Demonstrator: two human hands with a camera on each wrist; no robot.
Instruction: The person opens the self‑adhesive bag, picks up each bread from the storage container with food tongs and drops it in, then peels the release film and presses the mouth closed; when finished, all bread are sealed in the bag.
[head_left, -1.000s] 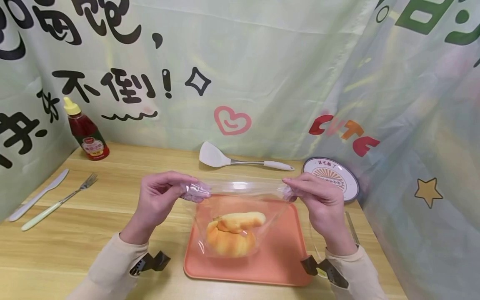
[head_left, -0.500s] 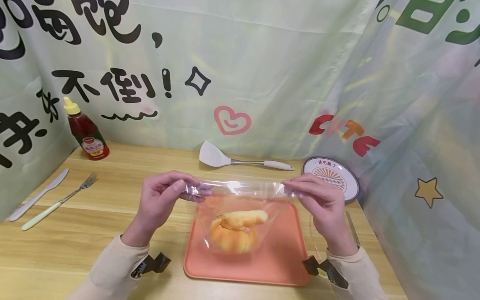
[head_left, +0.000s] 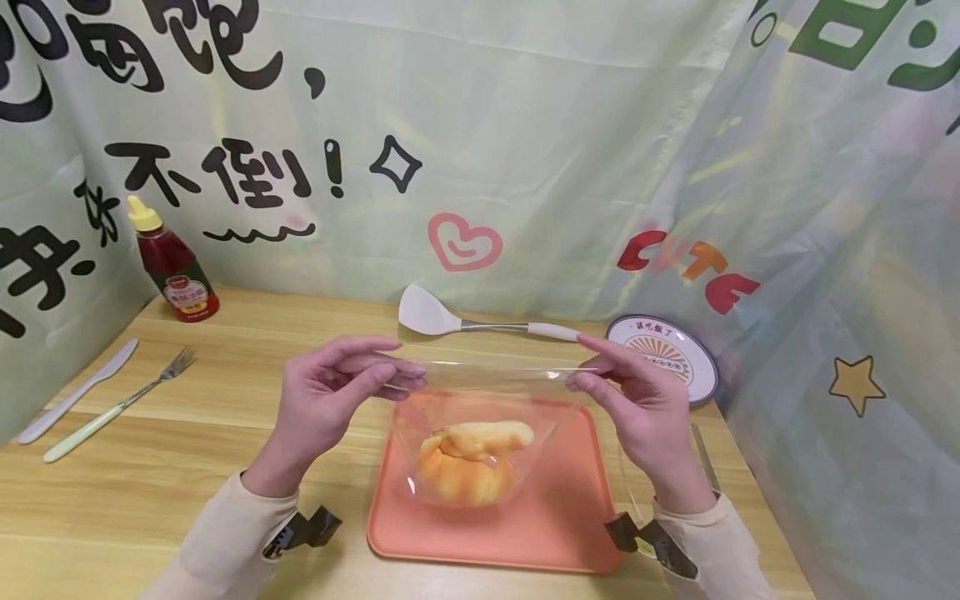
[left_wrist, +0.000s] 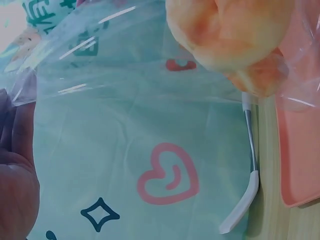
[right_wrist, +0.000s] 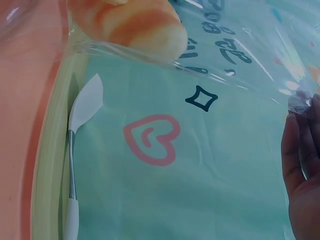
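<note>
Head view: left hand (head_left: 330,396) and right hand (head_left: 637,400) each pinch a top corner of the clear bag (head_left: 480,433), bread roll (head_left: 468,462) inside, at frame centre above the orange tray (head_left: 570,517). Left wrist view: roll (left_wrist: 230,35) upper right. Right wrist view: roll (right_wrist: 130,22) upper left. Risk: light pinches may let the slick film slip, dropping the bag.

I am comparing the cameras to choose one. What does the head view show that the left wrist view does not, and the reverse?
Only the head view shows both hands, left hand and right hand, pinching the bag by its top corners, plus the bottle, knife, fork and plate. Only the left wrist view shows the bread from close up. Both show the bag, bread, tray, spatula and the heart on the backdrop.
</note>
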